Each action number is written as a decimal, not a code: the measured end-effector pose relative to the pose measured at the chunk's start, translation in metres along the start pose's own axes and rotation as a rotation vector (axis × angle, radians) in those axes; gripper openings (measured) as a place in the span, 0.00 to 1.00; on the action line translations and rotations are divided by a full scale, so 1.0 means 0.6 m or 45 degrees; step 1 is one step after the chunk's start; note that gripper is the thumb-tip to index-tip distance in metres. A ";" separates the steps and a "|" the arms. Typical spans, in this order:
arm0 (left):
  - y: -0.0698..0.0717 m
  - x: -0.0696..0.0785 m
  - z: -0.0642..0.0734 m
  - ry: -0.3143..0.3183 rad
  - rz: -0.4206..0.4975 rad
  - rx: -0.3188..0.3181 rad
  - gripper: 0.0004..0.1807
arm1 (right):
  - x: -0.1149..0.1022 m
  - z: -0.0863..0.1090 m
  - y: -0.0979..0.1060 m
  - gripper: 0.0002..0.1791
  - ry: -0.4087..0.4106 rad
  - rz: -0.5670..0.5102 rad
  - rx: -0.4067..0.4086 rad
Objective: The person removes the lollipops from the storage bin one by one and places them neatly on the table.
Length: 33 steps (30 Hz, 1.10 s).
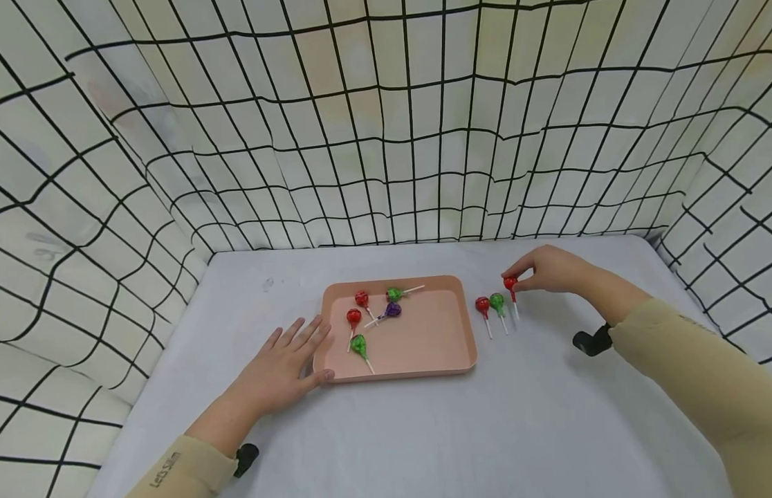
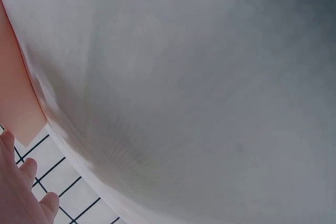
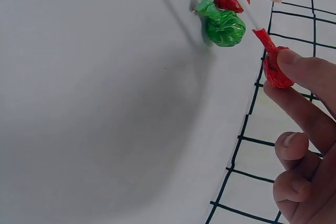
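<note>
Two tan sleeves (image 1: 691,380), lower left and lower right of frame. Left hand (image 1: 283,373) left of bottom centre: fingers straight, spread apart, at the left edge of the pink tray (image 1: 429,339), thumb over its lower-left corner. Tray mid-frame; five pops lie toward its left side: near green pop (image 1: 359,344), two red pops (image 1: 353,316), purple pop (image 1: 393,309), far green pop (image 1: 393,294). Right of tray, on white cloth (image 1: 423,443), loose red pop (image 1: 482,304) and loose green pop (image 1: 497,301), side by side. Just beyond, right of centre, right hand (image 1: 554,270) pinches the held red pop (image 1: 510,283) by its head, thumb against finger, stick downward. Black net (image 1: 411,86) across upper frame.
</note>
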State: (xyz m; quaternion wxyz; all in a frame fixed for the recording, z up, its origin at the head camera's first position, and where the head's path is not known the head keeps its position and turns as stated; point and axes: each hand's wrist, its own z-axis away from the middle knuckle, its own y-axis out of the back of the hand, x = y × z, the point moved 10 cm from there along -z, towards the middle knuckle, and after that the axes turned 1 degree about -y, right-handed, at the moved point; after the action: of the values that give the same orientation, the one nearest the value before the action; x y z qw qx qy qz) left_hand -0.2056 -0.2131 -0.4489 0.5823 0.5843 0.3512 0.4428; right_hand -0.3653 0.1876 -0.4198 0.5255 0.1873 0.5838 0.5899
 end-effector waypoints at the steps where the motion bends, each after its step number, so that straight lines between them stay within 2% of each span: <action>1: 0.000 0.000 0.000 0.000 0.001 -0.001 0.47 | 0.003 0.000 -0.002 0.19 -0.006 0.008 -0.002; 16: -0.003 -0.004 0.000 0.014 0.003 -0.016 0.48 | 0.013 -0.010 -0.051 0.16 -0.034 0.062 -0.121; 25: -0.001 -0.003 0.000 0.017 -0.005 -0.017 0.47 | 0.017 -0.016 -0.061 0.15 -0.037 0.067 -0.100; 33: 0.004 -0.002 0.003 0.014 0.014 -0.007 0.48 | 0.018 -0.012 -0.049 0.17 -0.056 0.083 -0.061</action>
State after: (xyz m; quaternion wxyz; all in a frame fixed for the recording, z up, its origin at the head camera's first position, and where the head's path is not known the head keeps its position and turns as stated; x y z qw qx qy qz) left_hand -0.2048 -0.2147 -0.4465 0.5795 0.5821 0.3500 0.4503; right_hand -0.3636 0.1862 -0.4521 0.5229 0.2064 0.5514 0.6163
